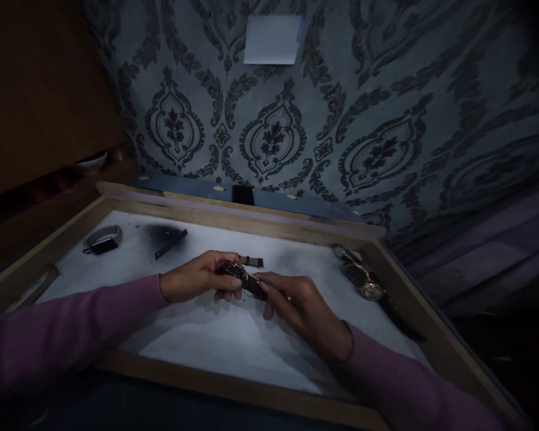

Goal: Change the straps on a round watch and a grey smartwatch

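A wristwatch (234, 270) with a dark strap is held up above the white-lined tray, between both hands. My left hand (204, 276) is closed round its case, thumb on top and fingers beneath. On the other side, my right hand (291, 297) pinches the dark brown strap (257, 289) close to the case; whether it also holds a small tool cannot be made out. Just behind the watch lies a separate strap piece (254, 261) on the white lining.
The wooden tray rim (233, 206) surrounds the work. At left are a smartwatch (105, 241) and a dark flat strip (170, 243); several watches (362, 278) lie at right. A black phone-like object (243, 195) rests behind the rim, below a white card (273, 41) on the wall.
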A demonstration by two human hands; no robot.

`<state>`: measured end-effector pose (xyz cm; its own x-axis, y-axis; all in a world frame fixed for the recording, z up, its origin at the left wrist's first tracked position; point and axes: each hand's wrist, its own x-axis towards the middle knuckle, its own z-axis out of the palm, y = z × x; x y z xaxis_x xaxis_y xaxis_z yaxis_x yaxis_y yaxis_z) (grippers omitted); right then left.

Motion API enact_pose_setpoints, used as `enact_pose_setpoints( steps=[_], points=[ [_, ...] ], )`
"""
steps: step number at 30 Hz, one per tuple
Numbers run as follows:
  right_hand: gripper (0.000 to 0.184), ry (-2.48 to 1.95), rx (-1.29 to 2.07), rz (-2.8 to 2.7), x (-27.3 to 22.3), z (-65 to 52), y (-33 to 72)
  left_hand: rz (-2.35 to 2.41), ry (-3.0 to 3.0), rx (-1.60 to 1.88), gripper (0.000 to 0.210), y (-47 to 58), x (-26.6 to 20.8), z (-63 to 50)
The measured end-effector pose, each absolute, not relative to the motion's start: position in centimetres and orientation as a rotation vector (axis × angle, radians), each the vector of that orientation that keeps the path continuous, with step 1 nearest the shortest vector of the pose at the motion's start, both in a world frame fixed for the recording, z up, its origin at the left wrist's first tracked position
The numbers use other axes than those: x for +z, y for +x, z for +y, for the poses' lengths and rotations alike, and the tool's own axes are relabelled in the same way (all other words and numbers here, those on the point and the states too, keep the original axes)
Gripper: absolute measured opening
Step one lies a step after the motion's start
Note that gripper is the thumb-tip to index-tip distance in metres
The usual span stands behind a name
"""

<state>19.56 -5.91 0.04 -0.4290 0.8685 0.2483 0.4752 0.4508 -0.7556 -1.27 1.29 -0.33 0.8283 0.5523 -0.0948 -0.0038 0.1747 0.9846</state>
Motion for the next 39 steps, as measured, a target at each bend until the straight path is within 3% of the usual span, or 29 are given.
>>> enact_pose_setpoints(
  steps=[39],
  points=[
    [0.034, -1.148, 0.851, -2.120, -0.18, -6.05, 19.45, 0.553, 1.241, 0.410, 0.023, -1.02, -0.76, 0.86]
  ],
)
